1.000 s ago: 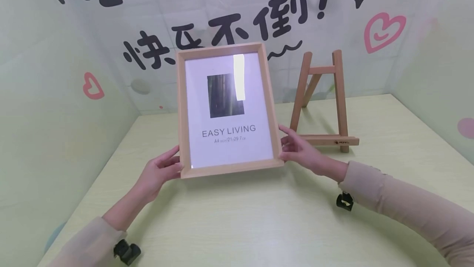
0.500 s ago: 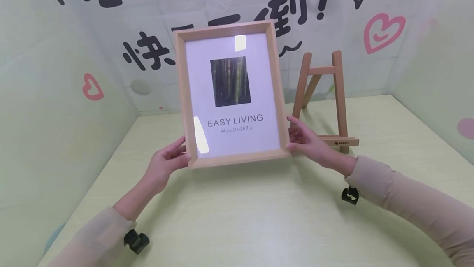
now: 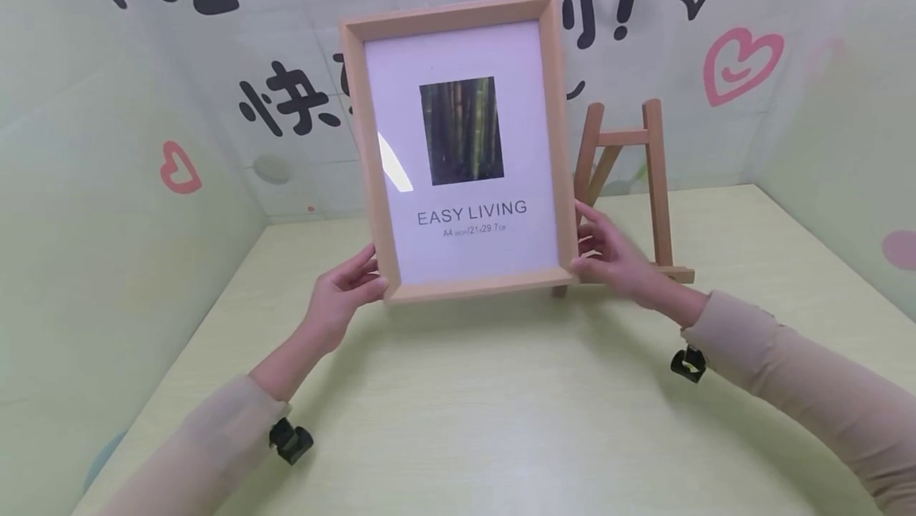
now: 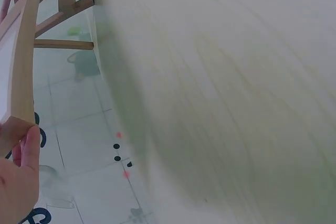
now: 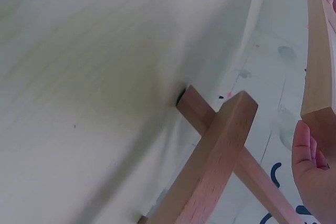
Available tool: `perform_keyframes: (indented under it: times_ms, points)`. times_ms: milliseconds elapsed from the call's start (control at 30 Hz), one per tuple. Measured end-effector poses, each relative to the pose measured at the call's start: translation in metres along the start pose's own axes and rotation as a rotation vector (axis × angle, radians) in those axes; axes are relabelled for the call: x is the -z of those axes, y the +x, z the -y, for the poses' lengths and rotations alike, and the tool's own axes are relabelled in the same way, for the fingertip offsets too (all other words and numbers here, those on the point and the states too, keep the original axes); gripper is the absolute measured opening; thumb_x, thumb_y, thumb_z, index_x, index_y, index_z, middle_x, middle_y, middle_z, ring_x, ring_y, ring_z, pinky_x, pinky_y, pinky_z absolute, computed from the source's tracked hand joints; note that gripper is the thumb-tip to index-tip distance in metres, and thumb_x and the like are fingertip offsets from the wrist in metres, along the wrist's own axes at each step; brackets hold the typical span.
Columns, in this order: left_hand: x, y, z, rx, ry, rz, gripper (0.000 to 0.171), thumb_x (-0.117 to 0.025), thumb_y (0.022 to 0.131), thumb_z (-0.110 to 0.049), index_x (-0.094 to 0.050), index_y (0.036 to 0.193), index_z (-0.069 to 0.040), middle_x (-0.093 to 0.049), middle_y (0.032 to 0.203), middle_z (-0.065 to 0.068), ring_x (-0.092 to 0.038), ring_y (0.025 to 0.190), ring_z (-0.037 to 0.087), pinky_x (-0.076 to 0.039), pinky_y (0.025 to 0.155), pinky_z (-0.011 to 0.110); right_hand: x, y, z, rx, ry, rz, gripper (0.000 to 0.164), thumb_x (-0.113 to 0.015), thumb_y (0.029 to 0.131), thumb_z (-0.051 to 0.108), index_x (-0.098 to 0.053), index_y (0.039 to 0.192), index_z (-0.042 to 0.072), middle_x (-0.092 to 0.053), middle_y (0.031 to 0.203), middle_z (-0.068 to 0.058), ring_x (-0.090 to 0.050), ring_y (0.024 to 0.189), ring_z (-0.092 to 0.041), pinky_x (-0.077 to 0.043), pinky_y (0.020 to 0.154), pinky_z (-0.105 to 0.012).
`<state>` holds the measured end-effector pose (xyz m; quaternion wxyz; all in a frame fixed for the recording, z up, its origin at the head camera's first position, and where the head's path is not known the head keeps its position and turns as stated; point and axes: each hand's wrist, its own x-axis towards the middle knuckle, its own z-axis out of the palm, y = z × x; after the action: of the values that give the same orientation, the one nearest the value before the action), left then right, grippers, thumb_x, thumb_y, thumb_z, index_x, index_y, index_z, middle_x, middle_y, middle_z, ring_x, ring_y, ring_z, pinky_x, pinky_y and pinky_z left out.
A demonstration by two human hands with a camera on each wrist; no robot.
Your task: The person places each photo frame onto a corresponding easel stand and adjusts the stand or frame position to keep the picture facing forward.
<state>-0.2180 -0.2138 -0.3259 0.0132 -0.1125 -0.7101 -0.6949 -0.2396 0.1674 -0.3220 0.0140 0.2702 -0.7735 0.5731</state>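
Observation:
A light wooden picture frame point(image 3: 483, 287) is held up above the table, its front toward the head camera. Behind its glass lies a white sheet with a dark bamboo picture and the words EASY LIVING. My left hand point(image 3: 339, 297) grips the lower left corner, thumb in front. At the lower right corner my right hand point(image 3: 615, 258) pinches the side the same way. A small wooden easel point(image 3: 660, 182) stands behind and right of the frame, which overlaps its left leg in the head view. In the right wrist view the easel's ledge point(image 5: 210, 156) is close by.
The pale table point(image 3: 487, 397) spreads below the hands. A fabric backdrop with black lettering point(image 3: 286, 98) and a pink heart point(image 3: 743, 63) hangs behind, with pale side walls point(image 3: 837, 142) left and right. Black camera mounts point(image 3: 291, 440) sit at both wrists.
Both hands have lifted the picture frame and carried it to the right, toward the easel. It now covers part of the easel's left side. The easel has stayed in place.

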Motion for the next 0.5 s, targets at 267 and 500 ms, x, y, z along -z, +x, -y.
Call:
perform_keyframes:
  times_ms: [267,500]
  points:
    - [-0.014,0.013,0.006,-0.042,-0.039,-0.024,0.058,-0.059,0.082,0.010,-0.036,0.135,-0.001,-0.066,0.096,-0.015,-0.063,0.086,0.004,-0.053,0.077,0.022,0.012,0.002,-0.001,0.033,-0.078,-0.039,0.077,-0.056,0.084,-0.010,-0.011,0.145,0.002,-0.044,0.119,-0.034,-0.050,0.093,-0.007,-0.045,0.080,-0.009]
    - [-0.026,0.024,0.005,-0.080,-0.058,-0.030,0.056,-0.057,0.082,0.012,-0.038,0.133,-0.001,-0.066,0.095,-0.013,-0.063,0.085,0.005,-0.053,0.078,0.022,0.018,0.002,-0.005,0.071,-0.079,-0.095,0.075,-0.054,0.084,-0.013,-0.012,0.145,0.000,-0.045,0.117,-0.036,-0.050,0.090,-0.002,-0.045,0.078,-0.007]
